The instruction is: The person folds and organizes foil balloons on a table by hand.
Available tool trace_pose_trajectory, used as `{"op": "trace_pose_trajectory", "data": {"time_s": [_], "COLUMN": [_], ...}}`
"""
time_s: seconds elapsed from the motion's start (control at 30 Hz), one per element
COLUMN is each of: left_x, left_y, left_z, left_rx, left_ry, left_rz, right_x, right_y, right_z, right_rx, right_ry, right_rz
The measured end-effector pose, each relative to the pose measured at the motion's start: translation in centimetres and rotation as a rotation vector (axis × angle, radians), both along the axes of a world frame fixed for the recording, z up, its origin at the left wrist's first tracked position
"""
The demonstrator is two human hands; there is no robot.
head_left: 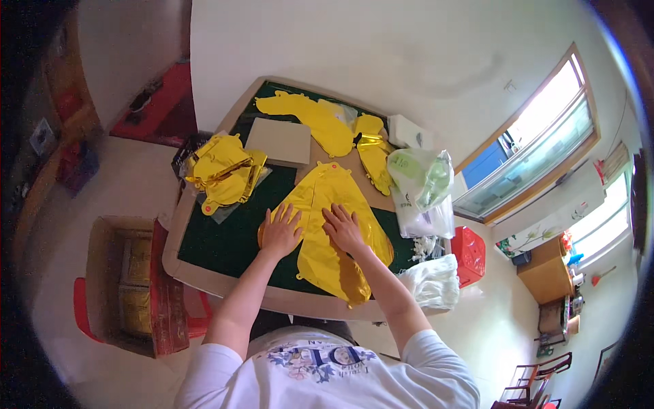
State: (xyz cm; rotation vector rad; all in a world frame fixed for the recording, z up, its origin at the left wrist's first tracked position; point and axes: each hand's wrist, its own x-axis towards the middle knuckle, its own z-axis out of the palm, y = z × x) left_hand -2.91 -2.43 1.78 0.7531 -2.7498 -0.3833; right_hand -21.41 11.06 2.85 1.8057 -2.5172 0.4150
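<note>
Cardboard box (103,273), open-topped with gold packets inside, stands well to the left of the foil sheet, below the tabletop. Nearer the foil sheet, up and to its left, a crumpled gold foil pile (225,167) shows a small red dot at its lower tip, and a plain beige slab (276,142) lies just beside that. The left hand (281,232) rests palm down on the left part of the foil sheet, fingers spread, gripping nothing. The foil sheet (317,252) itself lies on the dark green tabletop (211,249), bright yellow-gold, narrow at its far end and broad toward the person, lightly wrinkled, with small tabs on its edge and a dark line running between the hands. The right hand (345,230) lies flat on it too, fingers slightly parted, grasping nothing. Below the foil sheet, the white shirt (327,382) bears dark blue lettering among flowers. Right of the foil sheet, a clear plastic bag (409,198) carries green print, with white strings (436,283) nearer the person.
</note>
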Motion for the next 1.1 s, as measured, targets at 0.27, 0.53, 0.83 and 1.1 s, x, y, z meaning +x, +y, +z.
{"op": "trace_pose_trajectory", "data": {"time_s": [0.27, 0.53, 0.83, 1.1], "left_x": [-0.1, 0.2, 0.2, 0.1], "left_y": [0.1, 0.1, -0.3, 3.9], "left_z": [0.2, 0.4, 0.4, 1.7], "left_rx": [0.008, 0.011, 0.1, -0.07], "left_ry": [-0.049, -0.017, 0.022, 0.221], "left_rz": [0.007, -0.005, 0.002, -0.347], "right_x": [-2.5, -1.2, -5.0, -7.4], "right_y": [-1.3, -1.9, 3.4, 9.1], "right_z": [-1.2, -1.0, 0.0, -2.1], "right_rx": [-0.033, -0.087, -0.162, -0.282], "right_ry": [0.032, 0.109, -0.062, -0.066], "right_rz": [0.027, 0.024, -0.221, -0.365]}}
